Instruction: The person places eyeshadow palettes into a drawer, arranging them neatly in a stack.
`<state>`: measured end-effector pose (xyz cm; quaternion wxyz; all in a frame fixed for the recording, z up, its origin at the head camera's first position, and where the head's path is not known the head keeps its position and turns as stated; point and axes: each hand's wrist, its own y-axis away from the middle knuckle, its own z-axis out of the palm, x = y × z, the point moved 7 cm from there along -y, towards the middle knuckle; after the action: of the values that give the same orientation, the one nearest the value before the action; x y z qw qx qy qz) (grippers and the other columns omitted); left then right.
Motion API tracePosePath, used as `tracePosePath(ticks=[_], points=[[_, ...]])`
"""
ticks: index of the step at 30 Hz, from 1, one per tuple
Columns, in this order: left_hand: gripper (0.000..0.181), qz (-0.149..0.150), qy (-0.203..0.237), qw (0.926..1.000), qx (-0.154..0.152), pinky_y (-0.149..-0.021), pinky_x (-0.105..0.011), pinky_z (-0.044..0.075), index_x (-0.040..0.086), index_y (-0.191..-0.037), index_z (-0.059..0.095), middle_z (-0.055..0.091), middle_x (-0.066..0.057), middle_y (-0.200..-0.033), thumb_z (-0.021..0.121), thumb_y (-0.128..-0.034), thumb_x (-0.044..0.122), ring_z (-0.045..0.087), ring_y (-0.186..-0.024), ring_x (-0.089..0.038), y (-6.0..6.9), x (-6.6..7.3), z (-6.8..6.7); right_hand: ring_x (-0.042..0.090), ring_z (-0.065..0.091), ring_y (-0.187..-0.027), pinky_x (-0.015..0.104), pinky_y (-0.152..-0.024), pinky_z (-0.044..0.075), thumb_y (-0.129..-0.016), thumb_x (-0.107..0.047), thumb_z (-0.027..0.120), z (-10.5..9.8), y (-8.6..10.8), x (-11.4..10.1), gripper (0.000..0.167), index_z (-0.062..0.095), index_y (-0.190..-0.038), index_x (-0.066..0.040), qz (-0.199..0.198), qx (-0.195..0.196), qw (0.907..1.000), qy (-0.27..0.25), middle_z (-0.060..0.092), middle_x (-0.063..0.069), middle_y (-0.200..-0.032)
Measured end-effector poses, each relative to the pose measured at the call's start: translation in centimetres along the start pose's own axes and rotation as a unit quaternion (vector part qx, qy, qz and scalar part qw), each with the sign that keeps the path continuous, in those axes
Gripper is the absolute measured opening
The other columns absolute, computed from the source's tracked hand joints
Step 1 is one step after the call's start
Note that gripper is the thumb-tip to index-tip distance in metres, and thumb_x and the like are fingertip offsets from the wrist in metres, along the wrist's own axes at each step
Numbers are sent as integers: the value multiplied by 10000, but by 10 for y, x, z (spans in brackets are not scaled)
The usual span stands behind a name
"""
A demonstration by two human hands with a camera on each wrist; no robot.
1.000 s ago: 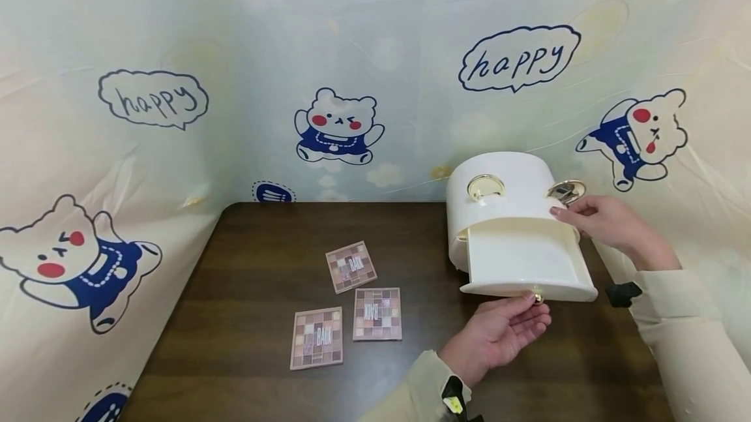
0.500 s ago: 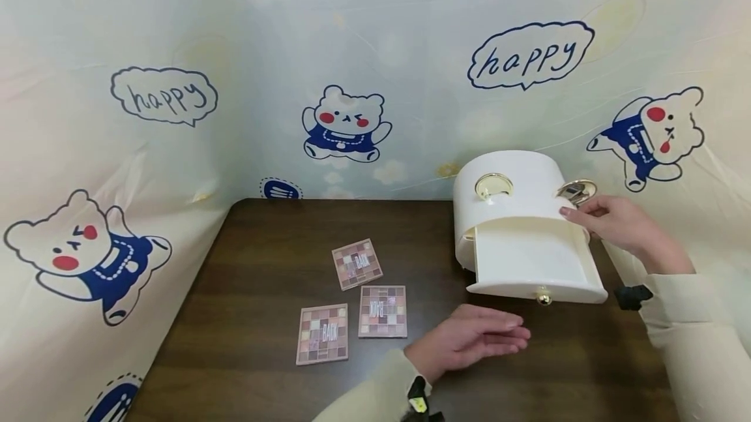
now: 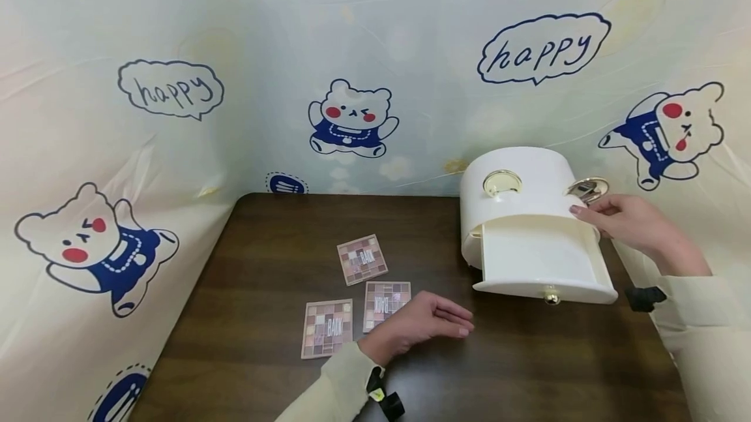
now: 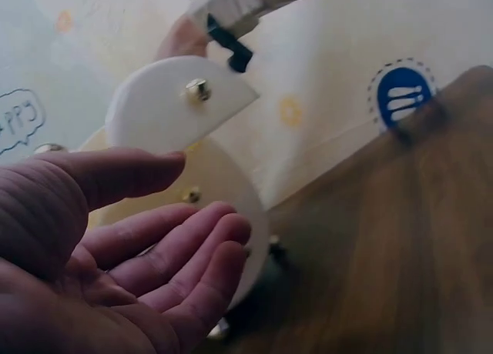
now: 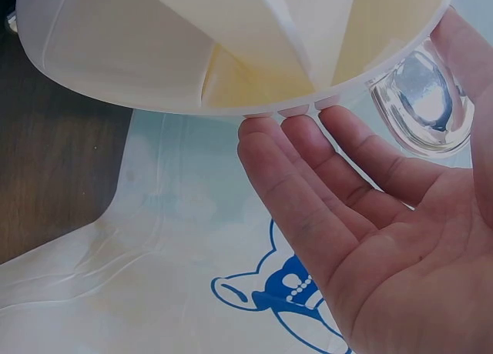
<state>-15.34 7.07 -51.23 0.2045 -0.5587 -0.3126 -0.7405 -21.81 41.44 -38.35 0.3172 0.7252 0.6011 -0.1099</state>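
A rounded white storage box stands at the table's back right, its upper drawer pulled out, with a small gold knob on the drawer front. My right hand rests against the box's right side, thumb on the front rim. In the right wrist view, its nearly straight fingers touch the outer wall. My left hand is over the table, holding nothing, its fingers loosely bent. It partly covers one eyeshadow palette. Two more palettes, a left one and a back one, lie flat nearby.
Two gold-rimmed round pieces, a left one and a right one, stick up on the box. A patterned cloth hangs behind and beside the dark wooden table. A lower gold knob shows in the left wrist view.
My left hand has let go of the drawer knob and moved left toward the palettes. The drawer stays pulled out. My right hand stays at the box's side, while the head view has shifted slightly.
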Motion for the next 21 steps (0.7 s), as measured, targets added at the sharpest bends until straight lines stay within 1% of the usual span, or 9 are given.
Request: tracePosePath(ticks=[2, 5, 7, 9, 11, 13, 15, 19, 21], points=[[253, 31, -211, 9998, -14, -795, -269, 565, -20, -1125, 739, 754, -124, -1000, 752, -873, -25, 727, -913, -172, 3, 3, -7, 327, 560, -931, 322, -678, 500, -916, -692, 552, 0, 1, 2, 839, 557, -1244, 80, 18, -3, 10000, 2, 599, 200, -1105], [280, 77, -616, 9980, 81, -799, -269, 566, -15, -1136, 734, 754, -108, -999, 772, -859, -17, 726, -907, -173, 7, 8, -21, 334, 555, -937, 327, -677, 502, -916, -692, 551, 0, 0, 2, 831, 559, -1234, 76, -4, 27, 10000, 52, 599, 207, -1104], [302, 167, -994, 9947, 189, -808, -271, 566, -4, -1147, 730, 753, -82, -1006, 789, -851, 4, 722, -917, -182, 9, 13, -32, 338, 556, -937, 329, -678, 503, -918, -690, 551, -1, -1, 1, 824, 562, -1224, 75, -43, 55, 9999, 95, 602, 210, -1102], [330, 296, -1488, 9877, 373, -818, -269, 563, -1, -1165, 723, 747, -55, -1022, 804, -847, 33, 716, -938, -198, 12, 17, -44, 339, 552, -938, 333, -678, 503, -918, -693, 548, -1, -1, 0, 825, 562, -1221, 75, -55, 75, 9999, 113, 601, 211, -1098], [365, 398, -1975, 9780, 546, -835, -274, 559, 3, -1189, 713, 736, -41, -1051, 817, -843, 58, 703, -976, -230, 15, 21, -56, 335, 554, -933, 331, -675, 501, -912, -704, 547, -1, -2, -1, 836, 560, -1224, 72, -57, 92, 9999, 116, 601, 208, -1095], [394, 409, -2342, 9688, 702, -847, -286, 556, 8, -1208, 705, 725, -36, -1083, 825, -840, 82, 689, -1006, -258, 18, 22, -66, 334, 551, -935, 335, -681, 502, -907, -707, 550, 0, -3, 0, 840, 560, -1231, 67, -61, 85, 9999, 90, 597, 206, -1102], [425, 351, -2612, 9615, 780, -860, -304, 555, 23, -1232, 695, 715, -34, -1117, 832, -840, 114, 677, -1032, -271, 21, 22, -74, 334, 545, -936, 333, -682, 503, -905, -707, 555, 1, -2, 1, 843, 560, -1239, 67, -60, 73, 9999, 47, 595, 206, -1106], [521, 226, -2973, 9507, 856, -906, -388, 546, 31, -1271, 675, 699, -80, -1186, 864, -811, 186, 657, -1065, -273, 25, 19, -85, 340, 540, -939, 334, -686, 514, -909, -697, 558, 1, -1, 3, 841, 559, -1248, 72, -76, 76, 9999, -24, 593, 218, -1115], [591, 227, -3266, 9407, 890, -938, -435, 529, 10, -1292, 657, 682, -117, -1226, 883, -786, 214, 642, -1098, -291, 27, 17, -89, 344, 545, -942, 346, -695, 526, -906, -705, 553, 1, 0, 4, 849, 553, -1254, 70, -50, 99, 9999, -9, 591, 233, -1128]])
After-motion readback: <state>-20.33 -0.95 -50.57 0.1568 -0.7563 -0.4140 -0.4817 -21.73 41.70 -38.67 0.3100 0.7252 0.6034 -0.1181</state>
